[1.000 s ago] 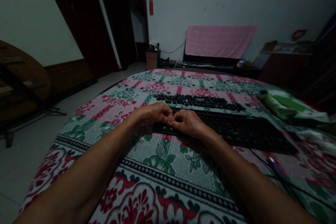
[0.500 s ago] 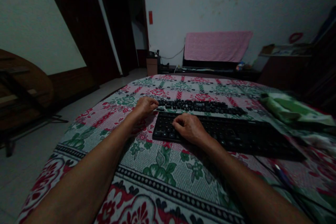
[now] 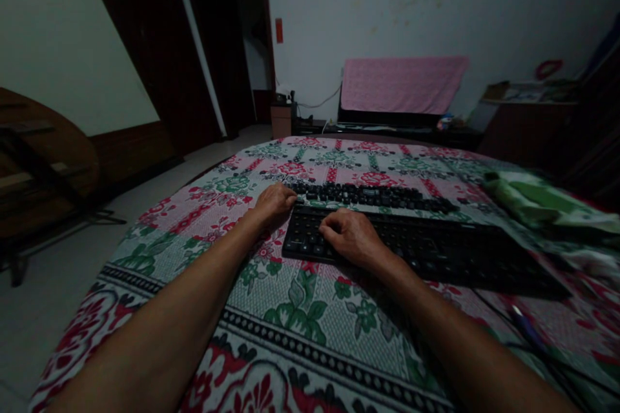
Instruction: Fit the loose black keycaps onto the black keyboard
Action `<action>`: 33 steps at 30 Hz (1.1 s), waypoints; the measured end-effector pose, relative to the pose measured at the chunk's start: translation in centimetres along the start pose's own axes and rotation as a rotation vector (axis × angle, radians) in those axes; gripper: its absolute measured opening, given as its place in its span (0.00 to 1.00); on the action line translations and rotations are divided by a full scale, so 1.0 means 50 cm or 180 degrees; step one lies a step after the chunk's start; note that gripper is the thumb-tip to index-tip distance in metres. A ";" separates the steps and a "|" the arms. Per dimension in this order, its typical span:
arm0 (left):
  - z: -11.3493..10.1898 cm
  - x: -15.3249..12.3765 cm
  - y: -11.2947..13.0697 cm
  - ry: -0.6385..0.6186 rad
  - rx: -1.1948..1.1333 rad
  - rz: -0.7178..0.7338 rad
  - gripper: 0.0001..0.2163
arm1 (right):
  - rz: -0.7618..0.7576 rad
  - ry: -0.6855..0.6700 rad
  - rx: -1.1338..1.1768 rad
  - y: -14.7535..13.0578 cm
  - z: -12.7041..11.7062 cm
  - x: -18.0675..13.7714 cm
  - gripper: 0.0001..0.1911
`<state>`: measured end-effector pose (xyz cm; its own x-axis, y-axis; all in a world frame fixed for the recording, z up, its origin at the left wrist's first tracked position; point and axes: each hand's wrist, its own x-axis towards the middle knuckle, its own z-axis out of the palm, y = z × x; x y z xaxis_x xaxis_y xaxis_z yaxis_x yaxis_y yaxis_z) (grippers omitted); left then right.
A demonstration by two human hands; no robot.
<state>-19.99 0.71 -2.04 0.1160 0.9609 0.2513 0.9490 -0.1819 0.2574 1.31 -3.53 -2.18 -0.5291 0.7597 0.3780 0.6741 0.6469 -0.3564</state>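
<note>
The black keyboard lay on the cloth-covered counter, the row of small dark pieces just beyond it. The left hand had a narrow grip at the row's left end; whether it held a piece, one could not tell. The right hand curled narrowly over the keyboard, its contents hidden. A light fingertip pinch would best spare neighbouring pieces; a steady right wrist, the keyboard's position.

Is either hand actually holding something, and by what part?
It cannot be told: the left hand is by the loose black keys, the right hand over the keyboard.
</note>
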 end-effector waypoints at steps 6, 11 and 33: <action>0.006 0.006 -0.016 -0.0032 0.0098 0.0329 0.12 | 0.0000 -0.0020 -0.0016 0.002 0.001 0.000 0.12; 0.007 0.006 -0.018 -0.0073 0.0105 0.0316 0.13 | -0.0002 -0.0012 -0.0034 0.003 0.002 0.000 0.12; -0.033 -0.026 -0.033 -0.0395 0.0240 0.0083 0.11 | -0.0006 0.0026 -0.0045 0.004 0.004 0.000 0.12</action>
<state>-22.21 -0.60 -1.26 0.1719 0.9753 0.1384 0.9640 -0.1954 0.1803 1.33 -3.41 -2.43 -0.5262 0.7578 0.3858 0.6803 0.6474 -0.3437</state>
